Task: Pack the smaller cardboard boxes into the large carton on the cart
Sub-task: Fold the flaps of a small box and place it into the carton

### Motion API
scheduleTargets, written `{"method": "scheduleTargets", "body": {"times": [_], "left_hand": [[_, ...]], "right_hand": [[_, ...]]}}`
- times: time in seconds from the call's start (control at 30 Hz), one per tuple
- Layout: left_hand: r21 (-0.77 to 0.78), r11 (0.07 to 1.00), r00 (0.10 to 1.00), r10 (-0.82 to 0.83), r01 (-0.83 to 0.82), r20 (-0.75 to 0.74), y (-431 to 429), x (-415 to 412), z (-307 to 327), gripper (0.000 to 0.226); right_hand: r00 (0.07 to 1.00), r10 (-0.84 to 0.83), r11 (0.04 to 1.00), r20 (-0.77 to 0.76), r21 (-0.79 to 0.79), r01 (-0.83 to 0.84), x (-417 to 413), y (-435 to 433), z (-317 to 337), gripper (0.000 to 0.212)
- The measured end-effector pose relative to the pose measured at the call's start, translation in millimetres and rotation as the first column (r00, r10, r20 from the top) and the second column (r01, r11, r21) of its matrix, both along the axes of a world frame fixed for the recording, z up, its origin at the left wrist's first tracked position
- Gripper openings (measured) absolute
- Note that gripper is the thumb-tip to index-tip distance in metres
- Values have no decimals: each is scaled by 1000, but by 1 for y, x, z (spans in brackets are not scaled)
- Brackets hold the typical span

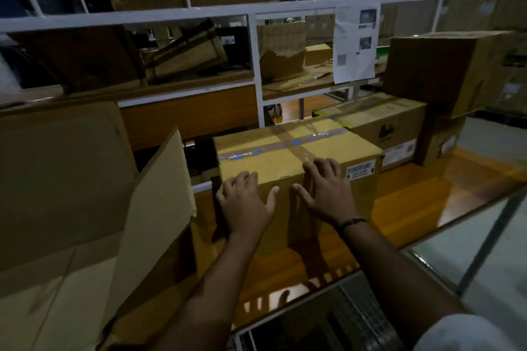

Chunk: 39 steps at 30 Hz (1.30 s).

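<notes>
Plainly, we were at the start of a pick-up. Our left hand [245, 204] and right hand [328, 194] both lay on the near top edge of the taped box [285, 162], with fingers spread over the top and thumbs down on the near face. Neither hand was closed round anything; both were wide and flat, pressing the cardboard rather than clasping it.

The box sat on the wooden table [427, 194], just right of the large carton [57, 179], whose open flap [159, 208] leaned towards it. A second box [379, 122] stood just behind ours to the far right, and a darker box [445, 71] was stacked beyond that.

We judged our box not yet lifted. The next move, as we read it, called for a firmer hold at its sides, then a swing left and down into the carton without catching the flap. We could not make out the cart beneath.
</notes>
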<state>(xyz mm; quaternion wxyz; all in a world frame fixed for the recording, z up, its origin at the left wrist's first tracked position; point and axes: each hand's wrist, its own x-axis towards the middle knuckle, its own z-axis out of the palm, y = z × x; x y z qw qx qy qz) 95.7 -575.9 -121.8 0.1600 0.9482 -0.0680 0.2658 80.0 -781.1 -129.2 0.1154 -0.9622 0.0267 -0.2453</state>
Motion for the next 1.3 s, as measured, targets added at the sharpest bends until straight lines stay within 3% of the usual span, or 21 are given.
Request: {"method": "scheduleTargets", "body": {"times": [0.2, 0.4, 0.6, 0.73, 1.0, 1.3], "left_hand": [[-52, 998, 986, 55, -47, 156, -4, 20, -43, 58], [-103, 993, 973, 80, -59, 216, -9, 26, -48, 60], [-139, 987, 950, 115, -76, 291, -16, 30, -51, 59], [-200, 977, 925, 136, -68, 354, -23, 33, -49, 59], [-164, 983, 922, 138, -83, 363, -24, 35, -51, 59], [-179, 981, 942, 129, -75, 309, -25, 27, -42, 59]], "right_hand": [[994, 20, 994, 103, -111, -9, 13, -13, -16, 73], [983, 104, 990, 154, -115, -87, 29, -33, -21, 76], [942, 134, 990, 309, -83, -114, 40, -40, -32, 81], [919, 133, 991, 370, -75, -114, 47, -44, -31, 73], [958, 137, 990, 250, 6, -143, 44, -47, -30, 65], [952, 198, 980, 233, -38, -194, 44, -61, -28, 67]]}}
